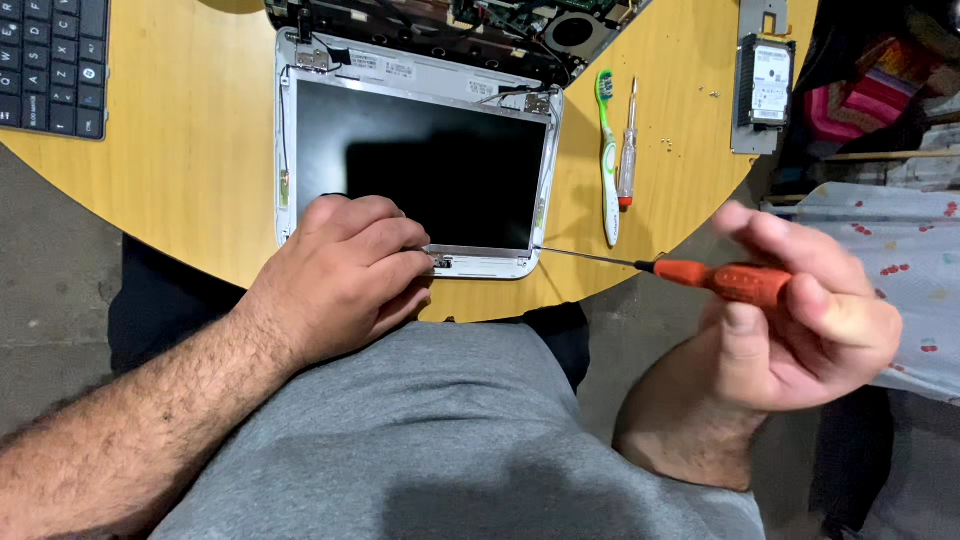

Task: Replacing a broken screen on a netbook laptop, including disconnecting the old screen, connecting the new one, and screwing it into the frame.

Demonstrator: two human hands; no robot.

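A laptop screen panel (420, 160) in a white lid frame (285, 120) lies flat on a round wooden table (190, 150). My left hand (345, 275) rests on the lid's near edge, fingers curled against the lower bezel and pressing it down. My right hand (800, 320) grips an orange-handled screwdriver (725, 280). Its thin shaft points left, and the tip touches the lid's near right corner.
The opened laptop base with a fan (575, 30) sits beyond the lid. A green-and-white toothbrush (608, 150) and a small tester screwdriver (628, 150) lie to the right. A hard drive (768, 85), loose screws (668, 145) and a black keyboard (50, 60) are on the table.
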